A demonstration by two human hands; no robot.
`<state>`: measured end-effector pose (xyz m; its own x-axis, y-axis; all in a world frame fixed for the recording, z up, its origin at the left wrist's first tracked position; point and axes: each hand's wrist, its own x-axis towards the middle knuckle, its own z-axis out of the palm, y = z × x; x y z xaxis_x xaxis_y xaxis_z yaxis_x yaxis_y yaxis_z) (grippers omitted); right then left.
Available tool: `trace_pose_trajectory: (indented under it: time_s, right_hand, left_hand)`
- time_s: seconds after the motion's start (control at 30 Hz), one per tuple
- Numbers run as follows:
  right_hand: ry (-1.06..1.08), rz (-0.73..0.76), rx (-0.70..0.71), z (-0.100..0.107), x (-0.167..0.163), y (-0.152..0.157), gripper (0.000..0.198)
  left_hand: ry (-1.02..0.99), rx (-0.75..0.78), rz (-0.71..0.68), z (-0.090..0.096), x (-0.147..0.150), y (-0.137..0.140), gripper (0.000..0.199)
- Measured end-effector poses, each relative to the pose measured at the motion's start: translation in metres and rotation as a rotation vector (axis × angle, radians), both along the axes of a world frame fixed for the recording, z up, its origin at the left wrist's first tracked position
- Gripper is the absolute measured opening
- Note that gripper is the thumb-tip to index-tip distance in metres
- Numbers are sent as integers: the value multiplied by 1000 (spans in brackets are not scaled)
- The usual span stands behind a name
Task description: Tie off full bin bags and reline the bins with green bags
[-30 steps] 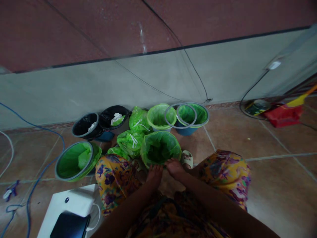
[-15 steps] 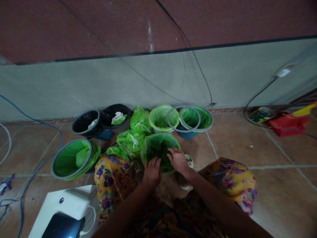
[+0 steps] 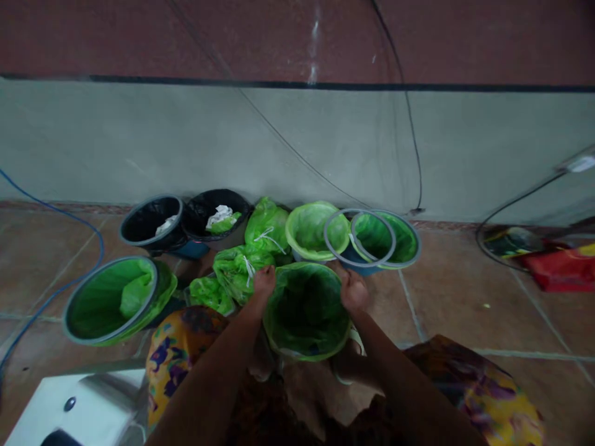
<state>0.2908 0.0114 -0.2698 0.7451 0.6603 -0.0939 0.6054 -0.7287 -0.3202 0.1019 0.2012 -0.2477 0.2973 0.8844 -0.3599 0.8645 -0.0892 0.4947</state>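
Observation:
A trash bin (image 3: 307,357) with a green liner folded over its rim stands between my feet, its mouth facing up toward me. My left hand (image 3: 264,282) is closed at the bin's left rim, and my right hand (image 3: 354,291) grips the right side. Inside the bin it is dark, with the green liner along the walls. Tied green garbage bags (image 3: 242,269) lie just beyond my left hand. Past my right hand are two loose grey rings (image 3: 335,251), resting over the rims of other lined bins.
Black-lined bins (image 3: 151,248) and a green-lined bin (image 3: 88,337) stand at left. Another green-lined bin (image 3: 304,253) is by the wall. A white box (image 3: 93,396) sits at lower left near a blue cable (image 3: 100,248). A red dustpan (image 3: 562,269) lies at right.
My hands have moved apart, from inside the bin's mouth to its two sides, where they now grip it. The bin's opening tilts more toward me. The view has shifted slightly.

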Motion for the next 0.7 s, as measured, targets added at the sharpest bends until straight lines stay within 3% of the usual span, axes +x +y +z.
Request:
trace_pose_trajectory:
  time_s: [0.1, 0.17, 0.33, 0.5, 0.7]
  right_hand:
    - [31, 162, 189, 17, -12, 35, 46]
    - [72, 297, 214, 26, -21, 63, 41]
    - [143, 484, -14, 25, -35, 106, 31]
    - [72, 489, -176, 17, -34, 106, 29]
    - [87, 473, -236, 30, -28, 103, 33]
  left_hand:
    - [-26, 13, -74, -10, 1, -13, 32]
    - [-12, 23, -123, -15, -1, -20, 32]
    - [86, 17, -254, -24, -8, -27, 34]
    - [120, -1, -261, -26, -11, -29, 32]
    - [127, -21, -260, -22, -11, -29, 28]
